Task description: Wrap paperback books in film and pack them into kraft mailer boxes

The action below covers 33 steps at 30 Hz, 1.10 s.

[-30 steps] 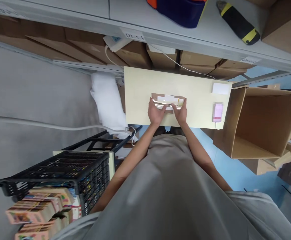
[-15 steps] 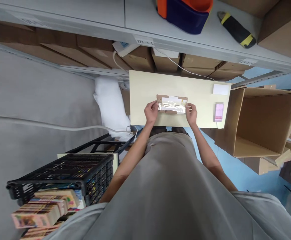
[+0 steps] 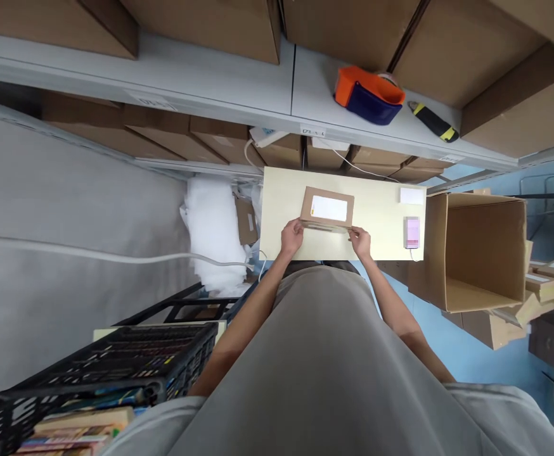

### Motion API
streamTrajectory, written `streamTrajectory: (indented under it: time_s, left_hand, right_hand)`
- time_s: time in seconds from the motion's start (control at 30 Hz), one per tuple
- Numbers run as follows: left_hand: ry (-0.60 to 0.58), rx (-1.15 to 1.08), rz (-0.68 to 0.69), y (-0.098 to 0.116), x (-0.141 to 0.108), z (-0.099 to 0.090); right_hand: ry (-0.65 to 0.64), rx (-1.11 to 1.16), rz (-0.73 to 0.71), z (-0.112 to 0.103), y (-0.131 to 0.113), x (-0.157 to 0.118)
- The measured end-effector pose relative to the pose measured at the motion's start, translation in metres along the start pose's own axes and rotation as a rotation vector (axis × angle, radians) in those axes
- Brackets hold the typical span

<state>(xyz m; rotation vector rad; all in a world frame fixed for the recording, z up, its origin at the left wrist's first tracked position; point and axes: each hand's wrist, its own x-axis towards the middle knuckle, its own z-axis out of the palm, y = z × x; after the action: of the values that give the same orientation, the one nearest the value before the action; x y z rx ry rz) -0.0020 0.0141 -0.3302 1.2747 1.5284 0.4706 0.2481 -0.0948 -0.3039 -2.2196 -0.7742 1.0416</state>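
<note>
Oblong cardboard box (image 3: 333, 194), white rectangular label (image 3: 328, 208), fingers (image 3: 298, 227) at near corners

Pale tabletop (image 3: 381, 221) beneath carton (image 3: 329, 208), phone (image 3: 412, 233), white item (image 3: 411, 196)

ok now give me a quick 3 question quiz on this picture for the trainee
1. What colour is the rectangular patch on top of the small cardboard box?

2. True or false: the orange-and-blue object rests on the grey shelf.

3. Where are the left grip and the right grip?
A. At the box's far edge
B. At the box's edge nearest the wearer
C. At the black-and-yellow tool

Key: 1. White. 2. True. 3. B.
</note>
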Motion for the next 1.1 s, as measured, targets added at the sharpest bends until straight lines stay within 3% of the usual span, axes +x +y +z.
streamTrajectory:
  time_s: [0.13,0.27,0.4,0.5,0.6,0.7,0.8,0.93,1.1]
  left_hand:
    - [-0.056,0.051,-0.046,-0.011,0.000,-0.009]
    - [-0.024,0.039,-0.022,-0.005,0.008,-0.019]
    - [0.087,-0.015,0.116,0.022,0.024,-0.017]
    - [0.108,-0.079,0.314,0.065,0.033,-0.007]
    - [0.104,-0.164,0.492,0.123,0.032,-0.003]
    - [0.142,-0.220,0.630,0.179,0.023,-0.011]
    - [0.234,-0.236,0.729,0.214,0.008,-0.026]
    - [0.365,-0.222,0.757,0.219,-0.010,-0.034]
    - [0.440,-0.167,0.625,0.198,-0.029,-0.013]
  right_hand:
    - [-0.015,-0.037,-0.010,0.012,0.001,-0.015]
    - [0.037,-0.107,-0.076,0.012,-0.013,-0.031]
    - [0.150,-0.219,-0.212,-0.002,-0.040,-0.037]
    - [0.228,-0.359,-0.430,-0.032,-0.083,-0.027]
    - [0.315,-0.506,-0.653,-0.071,-0.151,-0.006]
    - [0.405,-0.693,-0.839,-0.107,-0.228,0.025]
    - [0.426,-0.793,-0.952,-0.125,-0.287,0.063]
    - [0.407,-0.811,-0.883,-0.124,-0.323,0.110]
    - [0.303,-0.827,-0.912,-0.130,-0.331,0.145]
